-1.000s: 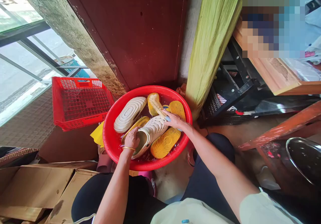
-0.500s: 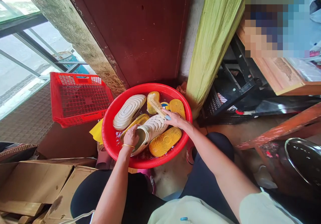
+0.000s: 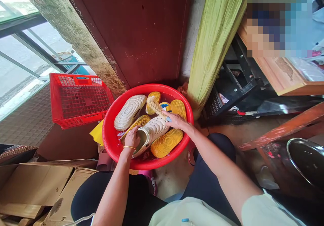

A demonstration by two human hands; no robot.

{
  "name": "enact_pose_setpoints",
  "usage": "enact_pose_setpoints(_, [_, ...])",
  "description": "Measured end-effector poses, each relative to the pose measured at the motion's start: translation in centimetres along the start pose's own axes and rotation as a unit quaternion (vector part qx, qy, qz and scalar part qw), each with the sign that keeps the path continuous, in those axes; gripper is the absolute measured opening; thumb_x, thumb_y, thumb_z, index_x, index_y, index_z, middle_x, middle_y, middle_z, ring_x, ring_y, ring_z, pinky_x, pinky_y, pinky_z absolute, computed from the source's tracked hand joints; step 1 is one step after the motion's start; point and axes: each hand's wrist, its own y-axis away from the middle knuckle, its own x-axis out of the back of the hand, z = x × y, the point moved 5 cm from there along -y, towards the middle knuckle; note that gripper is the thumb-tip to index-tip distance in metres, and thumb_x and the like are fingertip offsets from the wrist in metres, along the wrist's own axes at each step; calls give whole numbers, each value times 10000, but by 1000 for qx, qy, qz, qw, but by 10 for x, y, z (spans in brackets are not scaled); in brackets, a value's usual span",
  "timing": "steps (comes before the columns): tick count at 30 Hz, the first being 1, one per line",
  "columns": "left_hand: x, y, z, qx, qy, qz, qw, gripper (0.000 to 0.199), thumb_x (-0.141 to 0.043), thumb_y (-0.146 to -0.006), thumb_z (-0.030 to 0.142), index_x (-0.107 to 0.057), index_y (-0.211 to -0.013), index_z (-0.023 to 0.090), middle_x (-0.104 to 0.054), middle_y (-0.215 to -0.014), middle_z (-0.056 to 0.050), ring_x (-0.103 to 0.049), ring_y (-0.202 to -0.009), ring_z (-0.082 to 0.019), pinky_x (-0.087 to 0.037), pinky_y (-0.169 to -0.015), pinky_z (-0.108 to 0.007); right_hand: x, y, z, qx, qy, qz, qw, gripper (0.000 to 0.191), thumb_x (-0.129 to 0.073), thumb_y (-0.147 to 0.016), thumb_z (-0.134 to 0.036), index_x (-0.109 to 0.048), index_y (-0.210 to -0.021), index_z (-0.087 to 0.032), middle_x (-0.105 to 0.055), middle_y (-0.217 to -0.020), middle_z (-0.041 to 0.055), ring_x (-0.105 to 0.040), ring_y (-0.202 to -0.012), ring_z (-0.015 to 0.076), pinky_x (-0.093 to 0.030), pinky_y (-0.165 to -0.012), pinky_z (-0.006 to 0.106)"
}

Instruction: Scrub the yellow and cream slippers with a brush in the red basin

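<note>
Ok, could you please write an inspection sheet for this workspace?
Surface: red tub, water inside.
Job's things: white clog, brush, upturned white shoe, yellow soles.
Clutter: red crate left of the tub; cardboard boxes at lower left.
Hands: left hand holds the clog at its opening; right hand holds the brush.
Cables: thin pale cord at lower left; use cannot be told.
Surroundings: dark red panel, green curtain.

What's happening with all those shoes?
A person's left hand grips a white clog by its opening, while the right hand holds a bristly brush just above it. Both are over a red basin, where yellow-soled footwear and another white shoe lie sole up.
</note>
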Motion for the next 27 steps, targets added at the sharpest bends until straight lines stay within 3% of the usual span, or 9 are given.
enact_pose_setpoints(3, [0,0,1,3,0,-1,1000,526,-412,-759,110,-642,-1228,173,-741,-1111,-91,-682,-1090,-259,-531,-983,-388,-1,1,-2,-11,12,-3,1000,834,-738,-792,-237,-409,-1557,-284,-553,-1500,62,-566,-1320,268,-449,-1109,411])
enact_pose_setpoints(9, [-1,0,0,16,-10,-11,1000,535,-407,-759,115,-643,-1238,154,-732,-1106,-112,-679,-1080,-277,-526,-978,-405,-3,0,-7,17,7,-4,1000,804,-654,-817,-137,-393,-1564,-282,-561,-1493,57,-578,-1305,232,-444,-1116,395])
enact_pose_setpoints(16, [0,1,1,20,0,-9,1000,529,-407,-771,123,-641,-1245,153,-731,-1098,-111,-679,-1080,-274,-525,-980,-400,0,2,-2,-7,6,0,1000,810,-727,-797,-200,-429,-1546,-287,-561,-1492,64,-568,-1323,256,-441,-1122,405])
enact_pose_setpoints(27, [1,2,1,15,-5,-2,1000,516,-404,-777,137,-638,-1236,176,-736,-1058,-87,-681,-1048,-251,-524,-972,-379,-1,3,-4,6,10,-11,1000,751,-660,-836,-166,-430,-1544,-266,-553,-1500,58,-554,-1340,247,-417,-1152,411])
